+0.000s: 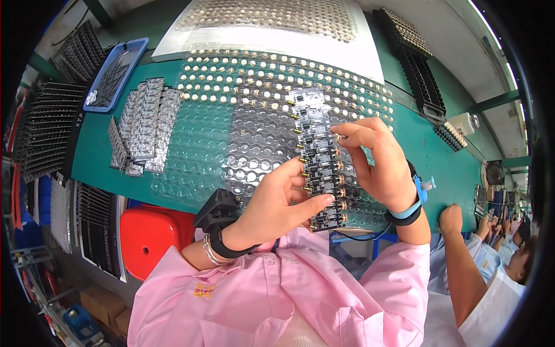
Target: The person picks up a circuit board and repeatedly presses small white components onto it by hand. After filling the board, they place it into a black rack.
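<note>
A long strip of joined circuit boards (315, 141) stands at a slant in front of me, above the clear blister tray (199, 130). My left hand (272, 199) grips its lower part, thumb across the face and fingers behind the left edge. Brass-coloured pins stick out along that edge; small round copper-coloured parts line the lower right edge. Beside the upper right edge, my right hand (378, 159) pinches a small round part (337, 137) between thumb and fingertips. Whether this part touches the strip, I cannot tell. White-topped round parts fill the tray's far rows; its near pockets look bare.
Stacked board strips (147, 124) lie left on the green table (92, 165), near a blue bin (121, 72). Black racks line the left. A red stool (153, 237) stands below the table edge. Another filled tray (272, 14) lies behind. A co-worker's fist (451, 220) rests at right.
</note>
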`<state>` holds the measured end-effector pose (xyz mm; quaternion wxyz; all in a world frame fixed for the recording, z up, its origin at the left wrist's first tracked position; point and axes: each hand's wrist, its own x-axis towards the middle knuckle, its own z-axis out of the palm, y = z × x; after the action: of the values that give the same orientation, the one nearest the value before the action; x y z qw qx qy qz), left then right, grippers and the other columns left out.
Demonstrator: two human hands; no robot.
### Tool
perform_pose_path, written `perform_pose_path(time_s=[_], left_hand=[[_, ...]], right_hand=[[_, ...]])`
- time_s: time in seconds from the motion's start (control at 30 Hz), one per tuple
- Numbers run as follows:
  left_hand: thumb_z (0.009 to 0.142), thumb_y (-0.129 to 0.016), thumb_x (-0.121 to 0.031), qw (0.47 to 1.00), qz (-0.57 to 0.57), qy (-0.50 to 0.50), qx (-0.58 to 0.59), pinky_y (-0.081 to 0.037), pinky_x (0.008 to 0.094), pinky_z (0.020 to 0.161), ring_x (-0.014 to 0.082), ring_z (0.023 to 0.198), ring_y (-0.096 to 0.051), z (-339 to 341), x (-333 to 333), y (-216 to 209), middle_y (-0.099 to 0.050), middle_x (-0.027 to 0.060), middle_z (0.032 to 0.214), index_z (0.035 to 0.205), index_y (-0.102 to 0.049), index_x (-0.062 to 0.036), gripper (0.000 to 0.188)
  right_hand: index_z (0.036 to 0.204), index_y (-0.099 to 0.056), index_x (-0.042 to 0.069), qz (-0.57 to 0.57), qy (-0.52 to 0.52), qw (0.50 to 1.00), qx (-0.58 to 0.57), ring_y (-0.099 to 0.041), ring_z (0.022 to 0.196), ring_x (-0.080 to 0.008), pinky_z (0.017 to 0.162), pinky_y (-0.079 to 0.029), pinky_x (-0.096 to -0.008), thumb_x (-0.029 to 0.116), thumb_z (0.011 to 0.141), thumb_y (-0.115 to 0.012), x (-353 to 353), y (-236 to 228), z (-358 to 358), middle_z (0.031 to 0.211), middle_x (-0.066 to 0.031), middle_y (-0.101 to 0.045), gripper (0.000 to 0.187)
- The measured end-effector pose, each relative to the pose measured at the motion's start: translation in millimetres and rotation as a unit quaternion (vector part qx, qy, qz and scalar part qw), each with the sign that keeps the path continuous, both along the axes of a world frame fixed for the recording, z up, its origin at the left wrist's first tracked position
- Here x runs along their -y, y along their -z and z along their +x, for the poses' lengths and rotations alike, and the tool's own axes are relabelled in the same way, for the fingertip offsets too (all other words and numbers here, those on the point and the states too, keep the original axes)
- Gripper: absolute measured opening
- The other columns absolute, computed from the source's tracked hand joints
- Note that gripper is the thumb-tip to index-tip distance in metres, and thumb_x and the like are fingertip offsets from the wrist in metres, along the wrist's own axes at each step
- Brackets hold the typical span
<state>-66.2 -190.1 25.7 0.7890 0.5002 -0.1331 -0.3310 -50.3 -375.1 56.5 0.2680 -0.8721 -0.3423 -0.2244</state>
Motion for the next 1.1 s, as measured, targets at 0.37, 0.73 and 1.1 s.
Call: perform_pose_path(time_s=[0.37,0.73,1.1], left_hand=[[0.077,-0.057,0.000,0.998,0.037,0.044,0.011,-0.048,0.0191,0.048,0.0091,0.071,-0.057,3,-3,2,-0.058,0.0075,0.089,0.107,-0.041,0.0004,0.034],[0.075,-0.057,0.003,1.000,-0.007,-0.019,-0.018,-0.050,0.0182,0.047,0.0102,0.070,-0.059,8,-12,-2,-0.057,0.0088,0.091,0.108,-0.041,0.0033,0.036],[0.076,-0.055,0.005,0.999,-0.014,-0.013,-0.026,-0.051,0.0190,0.048,0.0117,0.072,-0.060,9,-10,-1,-0.057,0.0100,0.093,0.108,-0.040,0.0047,0.036]], right_hand=[[0.085,-0.048,0.001,-0.054,0.012,0.997,-0.051,-0.055,0.071,-0.0230,0.060,-0.046,-0.0297,-0.014,0.065,-0.055,9,-6,-5,0.082,-0.0107,-0.057,0.026],[0.083,-0.059,0.005,-0.118,0.102,0.986,-0.059,-0.050,0.080,-0.0216,0.071,-0.043,-0.0290,-0.007,0.066,-0.057,53,20,51,0.085,-0.0072,-0.053,0.022],[0.082,-0.057,0.007,-0.150,0.056,0.986,-0.034,-0.045,0.083,-0.0245,0.073,-0.041,-0.0321,-0.002,0.066,-0.052,21,41,58,0.087,-0.0060,-0.051,0.019]])
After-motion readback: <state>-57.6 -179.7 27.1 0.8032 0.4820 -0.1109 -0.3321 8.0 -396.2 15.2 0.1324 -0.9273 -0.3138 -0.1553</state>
